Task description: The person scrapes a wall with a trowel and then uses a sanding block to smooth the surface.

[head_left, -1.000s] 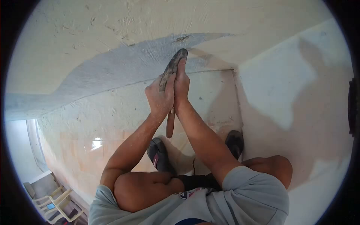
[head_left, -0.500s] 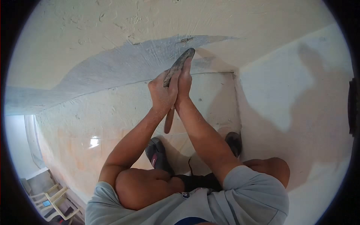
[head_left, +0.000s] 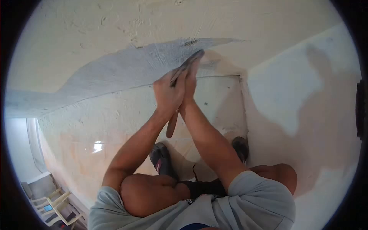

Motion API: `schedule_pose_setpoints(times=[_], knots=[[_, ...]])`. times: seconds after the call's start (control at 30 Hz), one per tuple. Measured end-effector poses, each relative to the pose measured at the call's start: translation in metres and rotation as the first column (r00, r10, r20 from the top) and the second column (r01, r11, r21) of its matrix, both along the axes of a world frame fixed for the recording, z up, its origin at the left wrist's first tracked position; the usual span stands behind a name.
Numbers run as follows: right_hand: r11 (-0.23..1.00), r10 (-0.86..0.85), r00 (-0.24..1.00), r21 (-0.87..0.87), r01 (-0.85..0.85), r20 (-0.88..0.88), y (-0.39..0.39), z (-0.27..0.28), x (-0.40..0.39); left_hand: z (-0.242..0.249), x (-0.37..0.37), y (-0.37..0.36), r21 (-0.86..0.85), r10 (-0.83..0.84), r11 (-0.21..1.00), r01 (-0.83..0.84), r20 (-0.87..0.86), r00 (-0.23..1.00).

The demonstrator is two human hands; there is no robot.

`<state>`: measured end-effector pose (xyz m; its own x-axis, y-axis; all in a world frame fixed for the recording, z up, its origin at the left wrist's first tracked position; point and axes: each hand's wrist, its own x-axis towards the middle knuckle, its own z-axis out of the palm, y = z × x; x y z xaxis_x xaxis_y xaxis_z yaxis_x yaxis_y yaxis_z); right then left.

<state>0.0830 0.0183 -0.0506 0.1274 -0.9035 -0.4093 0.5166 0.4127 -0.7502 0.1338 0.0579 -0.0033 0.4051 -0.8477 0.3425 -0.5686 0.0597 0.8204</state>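
Both my hands are together on one dark, flat, elongated tool [head_left: 194, 57] with a long brown handle [head_left: 172, 125] that hangs below them. My left hand [head_left: 168, 92] is closed on the tool from the left side. My right hand [head_left: 189, 84] lies against it on the right, its fingers along the tool and slightly blurred. The tool's far end reaches the grey patch [head_left: 115, 69] on the pale wall, close to its lower right part. How the fingers wrap the grip is partly hidden.
A second wall [head_left: 276, 84] meets the first at the right corner. My shoes [head_left: 161, 158] stand on the pale, blotchy floor [head_left: 115, 111]. Pale plastic chairs [head_left: 57, 203] are at the lower left, and a dark object [head_left: 359, 109] sits at the far right edge.
The tool's tip has shifted slightly to the right, and the tool now appears narrower, turned more on edge. Both hands have moved a little with it.
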Motion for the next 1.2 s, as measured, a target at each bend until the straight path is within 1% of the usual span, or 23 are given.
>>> schedule_pose_setpoints(times=[0.03, 0.07, 0.17, 0.2, 0.27, 0.33, 0.4, 0.43, 0.47, 0.5, 0.57, 0.7, 0.73, 0.8, 0.83, 0.87, 0.9, 0.93, 1.0, 1.03, 1.07, 1.17, 1.2], knots=[[0.997, -0.054, 0.978, 0.058, 0.044, 0.202, -0.004, 0.012, -0.008, 0.002, -0.005, -0.002, -0.014, -0.047, 0.999, 0.045, -0.127, 0.991], [0.989, -0.103, 0.991, 0.112, 0.094, 0.086, -0.002, 0.026, -0.010, 0.002, -0.010, -0.001, -0.013, -0.051, 0.999, 0.050, -0.141, 0.989], [0.991, -0.132, 0.986, 0.048, 0.128, 0.099, 0.000, 0.020, -0.002, 0.004, -0.006, 0.006, 0.014, -0.017, 1.000, 0.018, -0.107, 0.994], [0.995, -0.073, 0.995, 0.066, 0.069, 0.063, 0.006, 0.013, 0.000, 0.004, -0.001, 0.011, 0.005, 0.008, 1.000, -0.008, -0.079, 0.997], [1.000, 0.028, 0.986, 0.019, -0.025, -0.166, 0.025, 0.002, 0.015, -0.015, 0.017, 0.033, 0.067, 0.105, 0.993, -0.102, -0.051, 0.993], [0.997, 0.056, 0.990, 0.056, -0.048, -0.133, 0.047, -0.009, 0.031, -0.022, 0.026, 0.057, 0.174, 0.192, 0.970, -0.170, -0.115, 0.975], [0.989, 0.064, 0.994, 0.137, -0.052, -0.084, 0.059, -0.012, 0.033, -0.029, 0.027, 0.062, 0.161, 0.189, 0.972, -0.171, -0.108, 0.976], [0.993, 0.073, 0.982, 0.105, -0.055, -0.174, 0.055, -0.014, 0.030, -0.030, 0.026, 0.063, 0.149, 0.181, 0.975, -0.164, -0.105, 0.978], [0.996, 0.074, 0.962, 0.071, -0.058, -0.264, 0.043, -0.016, 0.024, -0.034, 0.021, 0.051, 0.058, 0.175, 0.983, -0.172, -0.053, 0.983], [0.995, 0.029, 0.975, 0.096, -0.008, -0.222, 0.023, -0.011, 0.017, -0.024, 0.011, 0.029, 0.038, 0.142, 0.989, -0.140, -0.064, 0.988], [0.999, -0.035, 0.999, 0.010, 0.035, -0.038, 0.006, 0.014, -0.004, -0.015, -0.002, 0.010, -0.002, 0.078, 0.997, -0.079, -0.084, 0.993], [0.997, -0.078, 0.996, 0.009, 0.078, -0.041, 0.011, 0.026, -0.003, -0.011, -0.003, 0.017, 0.006, 0.060, 0.998, -0.059, -0.126, 0.990], [0.996, -0.084, 0.996, 0.042, 0.082, 0.029, 0.013, 0.014, 0.005, -0.010, 0.003, 0.023, 0.008, 0.087, 0.996, -0.086, -0.107, 0.990], [0.999, 0.010, 0.996, 0.038, -0.007, -0.085, 0.030, 0.010, 0.021, -0.018, 0.020, 0.036, -0.030, 0.152, 0.988, -0.154, -0.059, 0.987], [0.999, 0.033, 0.986, 0.032, -0.028, -0.165, 0.038, 0.002, 0.031, -0.025, 0.027, 0.047, 0.011, 0.168, 0.986, -0.168, -0.084, 0.982], [0.997, 0.047, 0.987, 0.069, -0.037, -0.151, 0.049, -0.007, 0.038, -0.029, 0.034, 0.058, 0.052, 0.188, 0.982, -0.183, -0.110, 0.976], [0.993, 0.065, 0.988, 0.109, -0.050, -0.138, 0.058, -0.011, 0.042, -0.028, 0.038, 0.068, 0.164, 0.204, 0.968, -0.187, -0.090, 0.975], [0.992, 0.051, 0.996, 0.123, -0.041, -0.075, 0.062, -0.016, 0.045, -0.029, 0.039, 0.069, 0.165, 0.209, 0.967, -0.193, -0.086, 0.974], [0.994, 0.065, 0.966, 0.102, -0.040, -0.251, 0.058, -0.016, 0.033, -0.029, 0.030, 0.067, 0.193, 0.193, 0.966, -0.171, -0.102, 0.976], [0.989, 0.057, 0.972, 0.143, -0.025, -0.229, 0.042, -0.014, 0.025, -0.026, 0.024, 0.051, 0.181, 0.168, 0.971, -0.157, -0.047, 0.985], [0.993, 0.049, 0.979, 0.112, -0.028, -0.196, 0.027, -0.014, 0.017, -0.032, 0.019, 0.039, 0.156, 0.165, 0.976, -0.154, -0.056, 0.985], [0.997, 0.052, 0.983, 0.065, -0.041, -0.176, 0.016, -0.018, 0.011, -0.042, 0.013, 0.030, 0.123, 0.176, 0.980, -0.158, -0.154, 0.972], [0.996, 0.003, 0.998, 0.084, 0.003, -0.070, 0.015, -0.014, 0.018, -0.038, 0.020, 0.027, 0.095, 0.140, 0.987, -0.131, -0.100, 0.985]])
